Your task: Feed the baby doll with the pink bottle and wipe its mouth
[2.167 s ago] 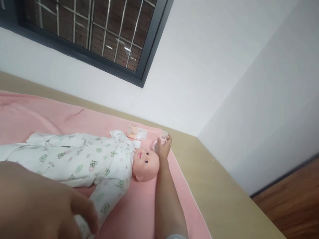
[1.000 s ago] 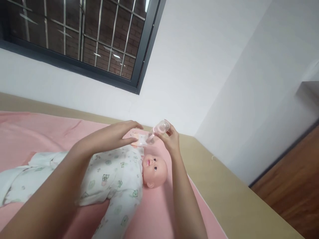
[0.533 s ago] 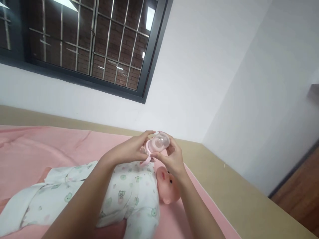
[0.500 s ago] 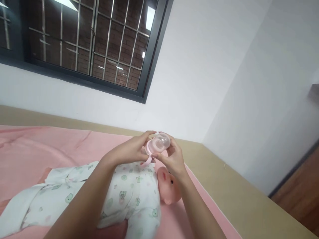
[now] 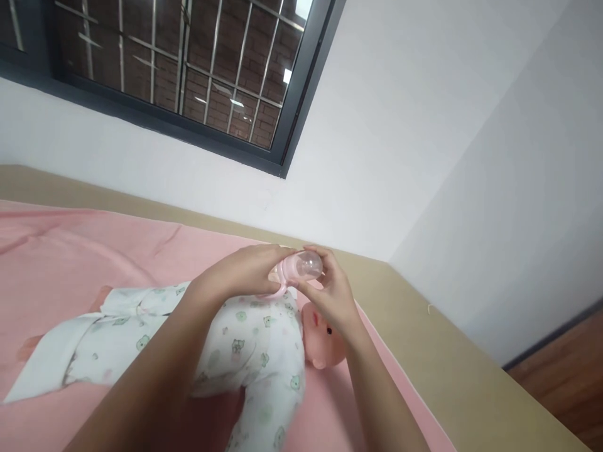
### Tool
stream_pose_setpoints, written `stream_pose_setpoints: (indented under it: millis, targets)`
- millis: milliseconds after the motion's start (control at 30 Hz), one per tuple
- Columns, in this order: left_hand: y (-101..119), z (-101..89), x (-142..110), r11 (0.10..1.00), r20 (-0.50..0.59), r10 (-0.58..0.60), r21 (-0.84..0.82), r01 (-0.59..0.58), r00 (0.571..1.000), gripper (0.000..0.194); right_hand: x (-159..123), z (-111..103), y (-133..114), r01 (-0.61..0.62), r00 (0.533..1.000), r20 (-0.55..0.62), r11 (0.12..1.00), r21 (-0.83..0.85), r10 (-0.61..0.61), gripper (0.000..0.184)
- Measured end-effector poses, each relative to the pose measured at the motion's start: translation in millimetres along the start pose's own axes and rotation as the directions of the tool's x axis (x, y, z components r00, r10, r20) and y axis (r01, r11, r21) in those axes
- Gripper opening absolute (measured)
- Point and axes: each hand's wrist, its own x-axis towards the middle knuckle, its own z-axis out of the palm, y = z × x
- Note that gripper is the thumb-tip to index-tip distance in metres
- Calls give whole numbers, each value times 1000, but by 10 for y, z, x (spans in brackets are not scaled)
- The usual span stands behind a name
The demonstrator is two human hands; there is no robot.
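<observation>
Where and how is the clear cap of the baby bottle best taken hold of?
Probably around the sides of the clear cap, from the right: its rounded end points right, while the pink handle juts out near its other end.

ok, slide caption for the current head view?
Left hand and right hand grip a clear-capped baby bottle near a baby doll lying on a pink blanket.

Soft, even light; white reflections in window (image 5: 164,69); small highlights on bottle (image 5: 298,267)
</observation>
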Motion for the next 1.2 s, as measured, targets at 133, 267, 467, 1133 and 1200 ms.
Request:
stream_pose_setpoints:
  millis: [133,267,467,1133,1200]
  targets:
    - [89,-23,1,999,-10,25,28,-25,1000,34,5,-30,-31,-9,1000,-13,998,58,10,53]
    - [133,-11,-4,996,-54,55,75,-51,997,36,15,-28,-42,-9,999,-37,993,121,13,53]
    - [146,55,15,991,-84,47,132,-36,995,41,45,-30,2,-53,998,-21,977,205,59,57]
    - [114,94,30,993,-113,54,113,-41,992,36,33,-24,-6,-1,998,-55,970,244,15,54]
    - [122,88,25,991,-135,63,128,-45,989,40,21,-22,-48,22,997,-76,970,241,-4,54]
